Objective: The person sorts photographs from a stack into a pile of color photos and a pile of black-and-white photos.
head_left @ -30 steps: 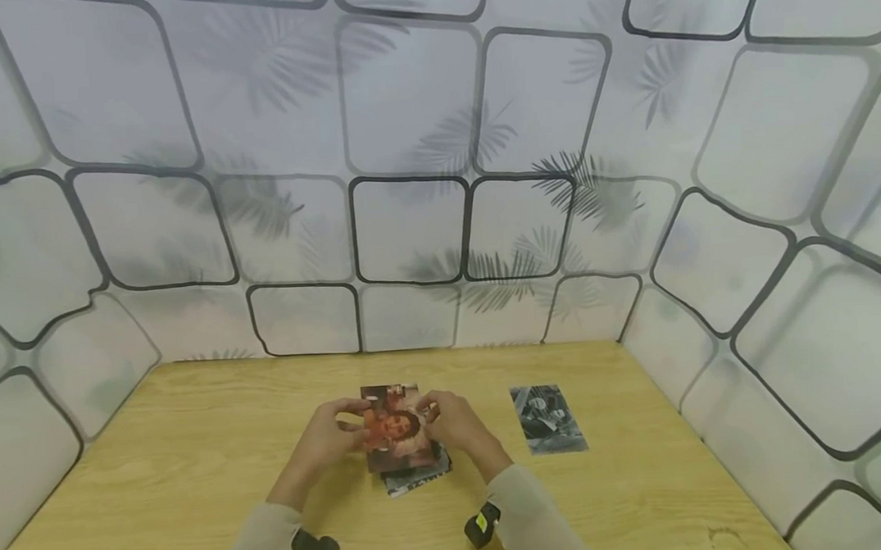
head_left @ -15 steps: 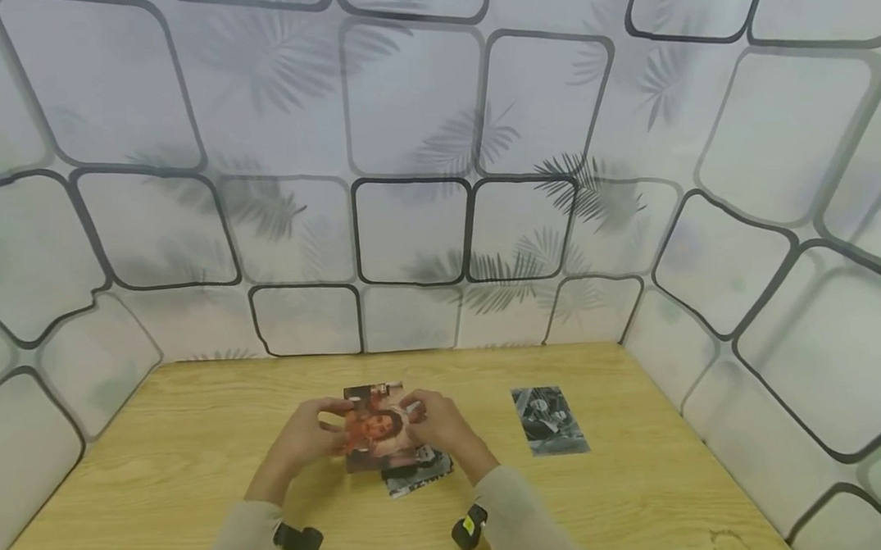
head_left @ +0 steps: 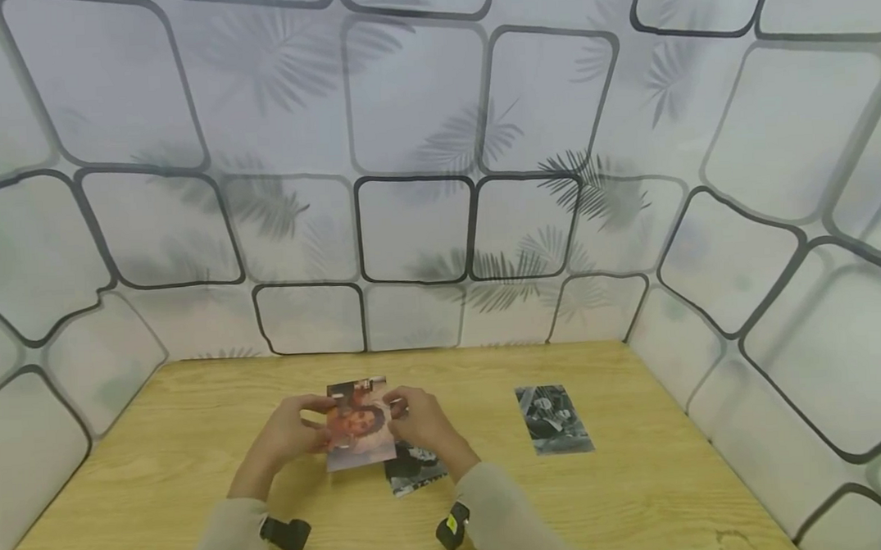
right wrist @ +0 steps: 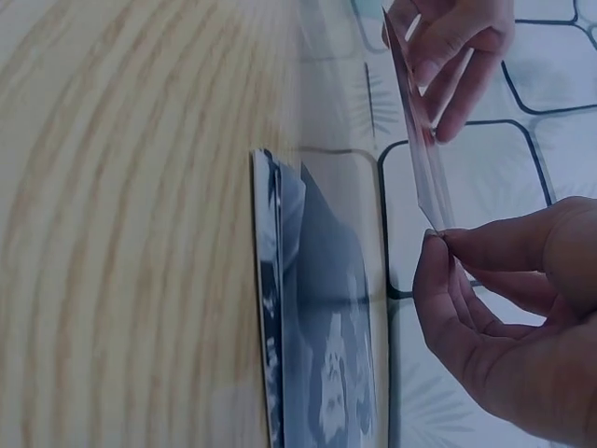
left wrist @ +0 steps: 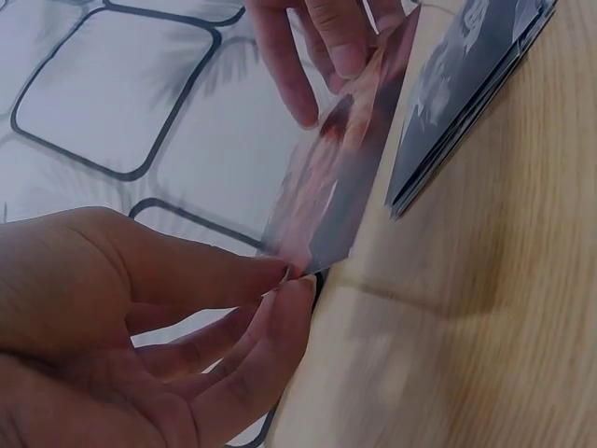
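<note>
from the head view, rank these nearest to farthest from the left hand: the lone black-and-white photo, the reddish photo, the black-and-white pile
1. Reddish photo: in the left hand's pinch, at the photo's left edge.
2. Black-and-white pile: just past the reddish photo's lower right corner.
3. Lone black-and-white photo: well off to the right, apart from the others.

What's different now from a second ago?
The color photo has moved left, uncovering more of the gray pile. The left hand and right hand moved with it, both still pinching it. The pile and lone photo stayed put.
</note>
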A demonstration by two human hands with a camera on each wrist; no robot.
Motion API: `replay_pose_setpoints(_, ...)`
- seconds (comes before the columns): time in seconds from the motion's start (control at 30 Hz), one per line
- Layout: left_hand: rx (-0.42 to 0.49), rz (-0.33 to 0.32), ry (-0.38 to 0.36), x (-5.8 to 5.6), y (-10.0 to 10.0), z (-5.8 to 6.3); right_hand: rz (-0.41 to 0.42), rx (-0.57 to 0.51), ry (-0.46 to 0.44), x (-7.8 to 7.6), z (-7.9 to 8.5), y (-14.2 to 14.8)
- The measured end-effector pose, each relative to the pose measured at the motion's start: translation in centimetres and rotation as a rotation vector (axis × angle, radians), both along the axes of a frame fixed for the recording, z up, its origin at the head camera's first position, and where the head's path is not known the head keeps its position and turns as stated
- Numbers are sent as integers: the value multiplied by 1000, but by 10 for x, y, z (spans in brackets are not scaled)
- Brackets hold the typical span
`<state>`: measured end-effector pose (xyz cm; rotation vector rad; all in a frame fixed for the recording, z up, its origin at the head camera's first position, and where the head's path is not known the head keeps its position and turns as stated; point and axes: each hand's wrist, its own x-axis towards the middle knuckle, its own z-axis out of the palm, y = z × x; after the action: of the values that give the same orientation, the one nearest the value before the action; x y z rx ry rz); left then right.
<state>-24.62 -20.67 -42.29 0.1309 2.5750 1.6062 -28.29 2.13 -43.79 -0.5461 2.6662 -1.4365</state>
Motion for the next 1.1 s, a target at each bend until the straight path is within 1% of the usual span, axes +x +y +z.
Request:
replay_pose_setpoints(0.1,-26,7,-3,1,-5,1,-1,-7,-6,1,-1,-7)
replay_pose_setpoints(0.2,-52,21,-11,1,-11,1,-4,10,-4,2,-1,-14)
replay_pose_setpoints(0.3,-77,30,-10,0,-18,1,3,25,15,3,-2,-22)
replay_pose_setpoints(0.4,-101,35,-12,0,-26,2,11,24,-2,3,-2,-31)
replay_pose_setpoints(0.47,-121,50,-17,1,-30,4,13,23,-9,3,-2,-37)
replay_pose_setpoints(0.57,-163,60,-15,0,-36,6,-3,40,-12,3,-3,-47)
replay_pose_setpoints(0.67,-186,70,-11,0,-40,7,-21,54,-12,2,-3,-55)
replay_pose_setpoints(0.73,-196,75,-8,0,-42,7,-21,45,-32,3,-3,-59)
replay_pose_setpoints(0.9,-242,94,6,0,-50,4,7,14,-72,5,-2,-68)
replay_pose_setpoints(1.0,-270,104,22,-1,-56,0,26,9,-77,5,-4,-73)
replay_pose_setpoints(1.1,-283,109,45,-3,-62,-4,28,17,-60,3,-7,-80)
